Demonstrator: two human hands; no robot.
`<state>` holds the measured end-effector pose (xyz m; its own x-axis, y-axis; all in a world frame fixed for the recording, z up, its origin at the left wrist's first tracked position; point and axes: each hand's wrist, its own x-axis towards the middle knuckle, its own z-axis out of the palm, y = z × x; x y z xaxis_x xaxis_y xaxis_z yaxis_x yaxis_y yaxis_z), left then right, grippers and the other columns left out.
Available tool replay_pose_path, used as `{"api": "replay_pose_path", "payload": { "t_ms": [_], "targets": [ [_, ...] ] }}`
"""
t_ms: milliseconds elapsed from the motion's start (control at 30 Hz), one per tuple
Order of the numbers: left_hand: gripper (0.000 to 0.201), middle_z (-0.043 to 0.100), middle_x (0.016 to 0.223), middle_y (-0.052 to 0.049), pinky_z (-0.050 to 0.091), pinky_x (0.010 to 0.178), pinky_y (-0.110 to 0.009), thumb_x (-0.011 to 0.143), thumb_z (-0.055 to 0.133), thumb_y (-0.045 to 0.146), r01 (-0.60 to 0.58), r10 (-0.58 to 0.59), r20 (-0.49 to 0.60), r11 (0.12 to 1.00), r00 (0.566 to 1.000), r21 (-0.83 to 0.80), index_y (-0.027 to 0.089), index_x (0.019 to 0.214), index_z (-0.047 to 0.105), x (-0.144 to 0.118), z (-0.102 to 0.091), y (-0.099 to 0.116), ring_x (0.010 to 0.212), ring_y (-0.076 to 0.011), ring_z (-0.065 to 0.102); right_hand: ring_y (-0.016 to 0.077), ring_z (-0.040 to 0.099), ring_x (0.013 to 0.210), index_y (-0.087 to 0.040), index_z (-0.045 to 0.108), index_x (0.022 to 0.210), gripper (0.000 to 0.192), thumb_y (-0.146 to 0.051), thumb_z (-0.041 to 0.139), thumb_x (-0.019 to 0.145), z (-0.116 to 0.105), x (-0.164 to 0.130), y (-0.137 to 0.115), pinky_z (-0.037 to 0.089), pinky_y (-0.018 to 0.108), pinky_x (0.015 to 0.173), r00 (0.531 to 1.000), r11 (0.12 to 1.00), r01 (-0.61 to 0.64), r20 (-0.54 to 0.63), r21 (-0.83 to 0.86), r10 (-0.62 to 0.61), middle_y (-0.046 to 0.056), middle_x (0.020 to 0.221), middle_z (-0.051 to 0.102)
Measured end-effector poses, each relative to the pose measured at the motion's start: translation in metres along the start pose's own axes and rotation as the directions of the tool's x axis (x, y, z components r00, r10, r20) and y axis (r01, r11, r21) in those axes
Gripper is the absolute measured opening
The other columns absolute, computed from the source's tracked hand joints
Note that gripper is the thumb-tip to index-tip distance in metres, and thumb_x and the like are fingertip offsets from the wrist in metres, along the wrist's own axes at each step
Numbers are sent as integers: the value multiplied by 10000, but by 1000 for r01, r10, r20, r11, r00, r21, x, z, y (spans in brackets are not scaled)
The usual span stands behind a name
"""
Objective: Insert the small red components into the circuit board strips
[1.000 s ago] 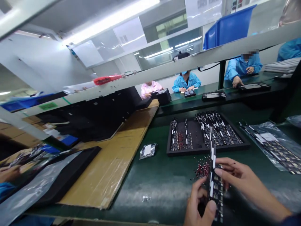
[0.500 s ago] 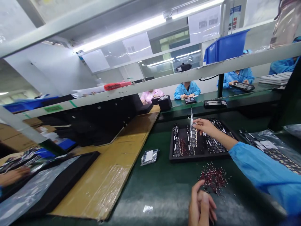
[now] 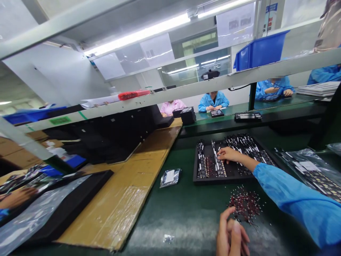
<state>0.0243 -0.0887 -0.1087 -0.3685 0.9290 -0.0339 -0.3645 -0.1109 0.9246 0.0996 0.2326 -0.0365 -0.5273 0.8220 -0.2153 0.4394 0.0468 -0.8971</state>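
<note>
My right hand (image 3: 229,155) reaches into a black tray (image 3: 210,181) with its fingertips pinched on a thin, dark circuit strip with a white label (image 3: 216,159). The strip lies among rows of similar strips (image 3: 245,146). My left hand (image 3: 231,234) is at the bottom of the view, beside a loose pile of tiny dark red and white parts (image 3: 246,206). Its fingers are loosely curled, with thumb and forefinger apart; nothing shows between them.
A small silvery bag (image 3: 171,177) lies left of the tray, and bagged strips (image 3: 309,167) lie to its right. A cardboard sheet (image 3: 128,192) covers the left side. Another person's hand (image 3: 20,197) is at far left. A blue bin (image 3: 261,51) stands on the shelf above.
My right hand has lowered the strip from a raised, upright position down into the tray. My left hand has stayed by the pile. The view has shifted slightly.
</note>
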Motion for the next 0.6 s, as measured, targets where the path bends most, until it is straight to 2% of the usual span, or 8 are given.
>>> {"api": "replay_pose_path", "payload": {
  "t_ms": [200, 267, 467, 600],
  "targets": [
    [516, 740, 479, -31, 374, 288, -233, 717, 746, 571, 22, -22, 0, 1000, 1000, 19, 237, 1109, 765, -1, 1, 3, 247, -192, 586, 249, 682, 1050, -178, 613, 1290, 344, -331, 660, 985, -9, 4, -5, 602, 455, 870, 981, 983, 176, -91, 61, -170, 98, 1280, 653],
    [520, 740, 476, -32, 373, 287, -230, 709, 748, 574, 21, -21, 5, 1000, 1000, 16, 234, 1102, 768, -1, 1, 4, 244, -186, 579, 255, 677, 1067, -182, 605, 1306, 358, -331, 660, 985, -10, 5, -5, 599, 463, 880, 975, 977, 202, -113, 73, -193, 101, 1298, 645],
    [517, 726, 446, -32, 373, 271, -209, 688, 755, 587, 19, -18, -28, 999, 999, 31, 241, 1072, 782, 0, 2, 1, 230, -179, 570, 246, 686, 1038, -174, 619, 1279, 336, -335, 659, 986, -6, 8, 4, 604, 452, 864, 996, 997, 71, -54, 25, -69, 97, 1265, 661],
    [479, 717, 432, -35, 370, 260, -209, 684, 757, 576, 6, -5, -44, 999, 999, 32, 251, 1034, 800, 0, 2, -2, 222, -181, 566, 252, 680, 1060, -175, 620, 1280, 338, -335, 660, 985, -6, 9, 2, 597, 463, 883, 997, 999, 36, -67, -38, -38, 99, 1281, 655]
  ]
}}
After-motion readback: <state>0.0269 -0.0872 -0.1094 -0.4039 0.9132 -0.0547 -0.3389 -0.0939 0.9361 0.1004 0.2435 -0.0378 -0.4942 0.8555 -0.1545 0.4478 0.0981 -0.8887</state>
